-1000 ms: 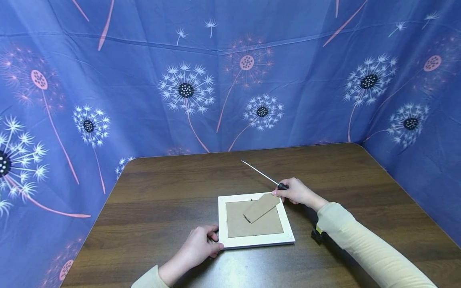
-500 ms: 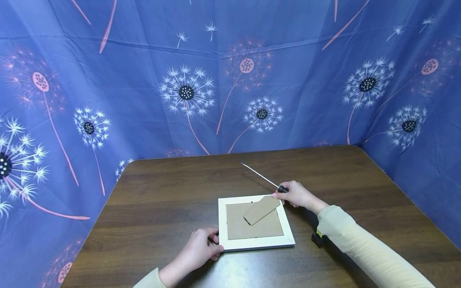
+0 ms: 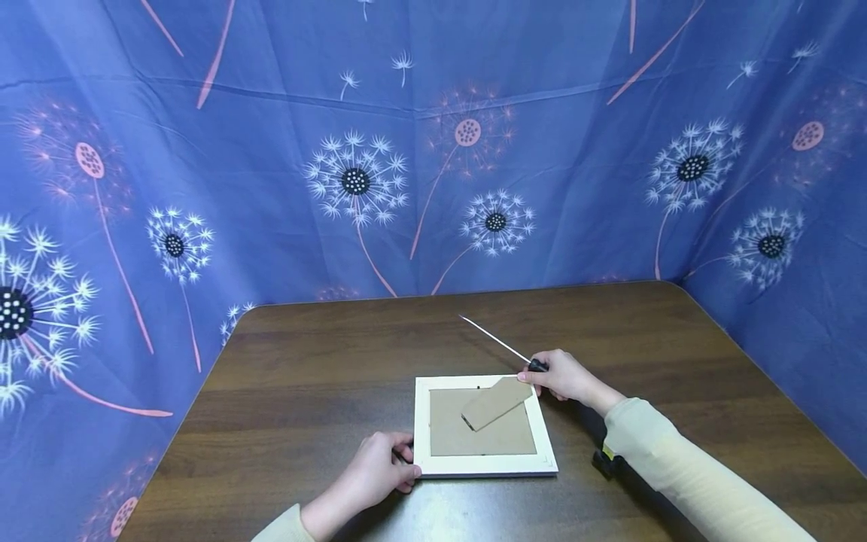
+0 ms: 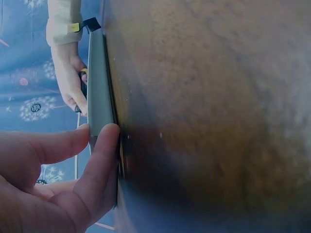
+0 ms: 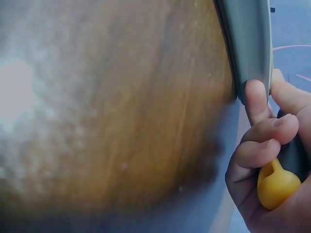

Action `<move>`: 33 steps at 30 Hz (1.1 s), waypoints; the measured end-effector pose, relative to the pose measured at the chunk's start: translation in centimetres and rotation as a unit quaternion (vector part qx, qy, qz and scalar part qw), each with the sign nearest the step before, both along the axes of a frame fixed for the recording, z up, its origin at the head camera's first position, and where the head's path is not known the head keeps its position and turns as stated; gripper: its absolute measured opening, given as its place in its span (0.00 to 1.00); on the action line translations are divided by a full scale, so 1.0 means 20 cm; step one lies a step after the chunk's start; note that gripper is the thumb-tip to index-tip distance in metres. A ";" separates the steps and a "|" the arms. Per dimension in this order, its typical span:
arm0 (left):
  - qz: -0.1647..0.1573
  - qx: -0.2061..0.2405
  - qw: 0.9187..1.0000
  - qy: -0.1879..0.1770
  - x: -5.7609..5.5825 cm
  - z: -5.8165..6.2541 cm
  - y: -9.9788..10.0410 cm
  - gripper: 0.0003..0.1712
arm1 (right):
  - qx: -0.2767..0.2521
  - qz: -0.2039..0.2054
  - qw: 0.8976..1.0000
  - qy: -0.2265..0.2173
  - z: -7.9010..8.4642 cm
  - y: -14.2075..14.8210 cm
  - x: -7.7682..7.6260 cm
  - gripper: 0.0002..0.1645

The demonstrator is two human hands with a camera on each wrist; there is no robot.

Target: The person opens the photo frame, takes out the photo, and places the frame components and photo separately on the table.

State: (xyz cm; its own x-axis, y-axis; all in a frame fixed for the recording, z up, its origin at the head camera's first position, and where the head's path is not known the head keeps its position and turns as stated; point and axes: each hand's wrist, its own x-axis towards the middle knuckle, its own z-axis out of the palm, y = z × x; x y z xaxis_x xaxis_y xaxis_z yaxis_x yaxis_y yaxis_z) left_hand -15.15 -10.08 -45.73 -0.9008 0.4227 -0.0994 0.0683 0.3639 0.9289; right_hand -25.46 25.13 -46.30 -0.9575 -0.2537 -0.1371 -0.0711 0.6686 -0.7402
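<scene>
A white picture frame [image 3: 488, 465] lies back side up, showing its brown backing panel [image 3: 447, 436] and a slanted stand leg [image 3: 497, 405]. At its near left corner, my left hand [image 3: 375, 467] pinches the edge between thumb and fingers; the left wrist view shows this grip on the grey side edge [image 4: 100, 87]. My right hand [image 3: 567, 375] pinches the far right corner with thumb and index finger. The same hand's other fingers curl round a screwdriver, whose yellow handle end [image 5: 277, 189] shows in the right wrist view. Its long metal shaft [image 3: 497, 341] points to the far left.
A brown wooden table [image 3: 305, 369] lies beneath, its far edge against a blue dandelion-print cloth [image 3: 271, 188]. The cloth also hangs along the left and right sides. A black wrist mount [image 3: 603, 463] sits under the right sleeve [image 3: 670, 452].
The head view has shifted slightly, so the whole scene sits a little lower in it. Both hands keep their holds on the picture frame, and the screwdriver stays in the right hand.
</scene>
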 end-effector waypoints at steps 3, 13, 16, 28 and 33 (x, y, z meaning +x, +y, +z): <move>-0.001 0.002 1.000 -0.004 0.00 0.00 0.00 0.29 | 0.007 -0.001 1.000 0.003 0.00 0.00 0.02 0.17; 0.005 -0.005 1.000 -0.003 -0.03 0.00 0.00 0.25 | -0.008 -0.023 1.000 -0.002 -0.01 0.01 0.06 0.14; 0.007 -0.006 1.000 -0.006 -0.04 0.01 -0.01 0.24 | -0.009 -0.025 1.000 0.001 -0.01 0.02 0.06 0.14; 0.015 -0.013 1.000 -0.003 -0.07 0.01 -0.02 0.20 | -0.001 -0.037 0.999 0.003 -0.01 0.03 0.12 0.16; 0.017 -0.012 1.000 0.002 -0.08 0.03 -0.02 0.17 | -0.003 -0.034 0.999 -0.001 0.01 0.03 0.14 0.16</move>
State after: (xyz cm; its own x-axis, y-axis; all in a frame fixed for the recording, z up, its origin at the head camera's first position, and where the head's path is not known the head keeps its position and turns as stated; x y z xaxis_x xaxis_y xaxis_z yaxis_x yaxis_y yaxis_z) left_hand -16.66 -10.50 -45.20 -0.9146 0.3903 -0.1060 0.0587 0.3874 0.9200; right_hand -22.67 25.69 -46.17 -0.9723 -0.1884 -0.1382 -0.0238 0.6681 -0.7437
